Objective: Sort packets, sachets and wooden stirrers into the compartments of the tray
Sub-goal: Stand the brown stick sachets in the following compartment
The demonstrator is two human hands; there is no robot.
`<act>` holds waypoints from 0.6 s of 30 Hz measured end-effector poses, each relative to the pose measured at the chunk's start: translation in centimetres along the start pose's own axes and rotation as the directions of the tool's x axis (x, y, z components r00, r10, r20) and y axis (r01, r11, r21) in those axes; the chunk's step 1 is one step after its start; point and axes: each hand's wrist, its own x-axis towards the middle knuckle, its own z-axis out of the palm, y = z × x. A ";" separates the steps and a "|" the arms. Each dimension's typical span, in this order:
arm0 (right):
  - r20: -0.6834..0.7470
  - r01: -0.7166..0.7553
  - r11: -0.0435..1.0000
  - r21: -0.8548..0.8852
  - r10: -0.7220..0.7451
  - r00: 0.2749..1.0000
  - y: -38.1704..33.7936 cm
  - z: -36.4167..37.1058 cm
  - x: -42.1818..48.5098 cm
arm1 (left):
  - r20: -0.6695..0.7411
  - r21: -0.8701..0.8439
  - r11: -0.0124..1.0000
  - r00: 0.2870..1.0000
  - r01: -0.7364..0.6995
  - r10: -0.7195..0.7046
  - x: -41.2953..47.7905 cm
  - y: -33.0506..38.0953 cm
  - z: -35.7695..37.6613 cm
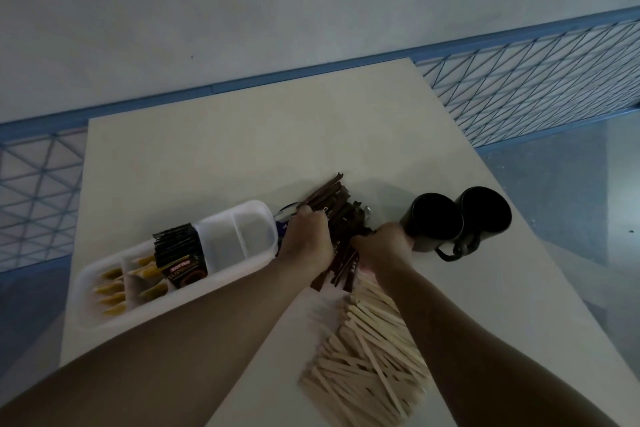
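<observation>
While both of my operator's arms reach in from the bottom of the frame, I see the left hand (304, 236) at the centre, its fingers and thumb clamped round a bundle of brown stick sachets (334, 199). The gripped sticks point their far ends towards the upper right, with the long axis running diagonally from lower left to upper right. More of the same sachets lie loose below and between the hands, on roughly the same slant.

The right hand (384, 243) sits just right of the pile with its fingers folded under. The back of the hand hides them, so I cannot tell whether they are closed on anything.

The white tray (254, 206) lies at centre left on the counter (242, 149), its long axis also climbing from lower left to upper right, and its near end touches the left wrist. Dark packets (180, 253) stand on edge in a middle compartment, and yellow sachets (114, 291) fill the lower-left ones.

The wooden stirrers (367, 357) lie heaped at lower centre, beside the right forearm, most of them slanting from upper left to lower right.

Two black mugs (436, 222) lie on their sides just right of the right hand, mouths towards me.
</observation>
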 end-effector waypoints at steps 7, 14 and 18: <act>-0.037 0.059 0.998 -0.003 -0.059 0.998 -0.3 0.7 -0.3 | 0.003 -0.011 0.999 0.999 0.034 -0.034 0.3 0.3 0.0; -0.050 0.105 0.994 -0.025 -0.106 0.993 -1.0 0.9 -1.6 | 0.042 -0.030 0.997 0.996 0.075 -0.074 -0.1 0.7 0.0; -0.029 0.115 0.993 -0.019 -0.115 0.993 -1.0 1.0 -1.7 | 0.050 -0.037 0.996 0.995 0.085 -0.083 -0.3 0.8 0.0</act>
